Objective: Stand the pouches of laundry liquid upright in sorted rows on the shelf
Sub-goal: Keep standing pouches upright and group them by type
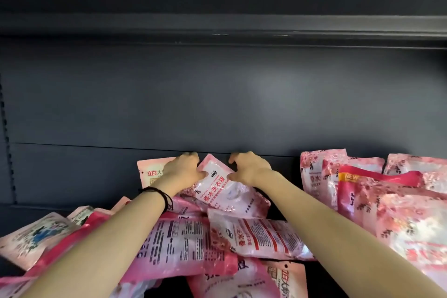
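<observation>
A small pink-and-white pouch (pixel 225 189) with red lettering lies tilted at the middle of the dark shelf (pixel 72 176), near the back wall. My left hand (pixel 183 168) grips its upper left edge and my right hand (pixel 249 168) grips its upper right edge, fingers curled. Beneath and in front of it a jumbled heap of pink pouches (pixel 193 242) lies flat. At the right several pink floral pouches (pixel 343 176) stand upright in rows. A peach pouch (pixel 152 172) leans behind my left hand.
The shelf's dark back panel (pixel 217 104) rises behind, with an upper shelf's edge (pixel 217 29) overhead. A slotted upright (pixel 7 140) runs down the left side. More peach and blue-patterned pouches (pixel 36 234) lie at the lower left.
</observation>
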The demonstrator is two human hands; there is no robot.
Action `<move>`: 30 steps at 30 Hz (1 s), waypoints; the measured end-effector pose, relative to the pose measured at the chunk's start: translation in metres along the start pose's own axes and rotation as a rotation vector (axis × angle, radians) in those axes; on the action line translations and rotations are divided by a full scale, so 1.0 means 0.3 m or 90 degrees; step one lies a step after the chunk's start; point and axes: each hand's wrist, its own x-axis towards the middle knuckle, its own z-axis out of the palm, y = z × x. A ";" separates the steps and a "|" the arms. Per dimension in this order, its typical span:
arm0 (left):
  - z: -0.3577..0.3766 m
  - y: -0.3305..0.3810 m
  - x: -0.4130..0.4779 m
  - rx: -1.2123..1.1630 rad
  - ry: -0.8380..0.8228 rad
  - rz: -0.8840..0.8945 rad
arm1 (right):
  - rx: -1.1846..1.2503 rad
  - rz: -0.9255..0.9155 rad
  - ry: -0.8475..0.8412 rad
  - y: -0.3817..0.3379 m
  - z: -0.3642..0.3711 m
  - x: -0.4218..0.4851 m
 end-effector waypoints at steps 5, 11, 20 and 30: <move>0.045 -0.029 0.042 -0.187 0.023 0.031 | 0.051 -0.001 0.018 -0.018 0.028 0.049; 0.042 -0.033 0.044 -0.286 0.052 0.173 | 0.090 0.020 0.048 0.018 0.048 0.052; -0.011 0.140 0.042 -0.438 0.151 0.229 | 0.860 0.193 0.157 0.159 0.147 -0.072; 0.159 0.222 0.026 -0.610 -0.045 -0.006 | 1.111 0.282 0.250 0.237 0.175 -0.170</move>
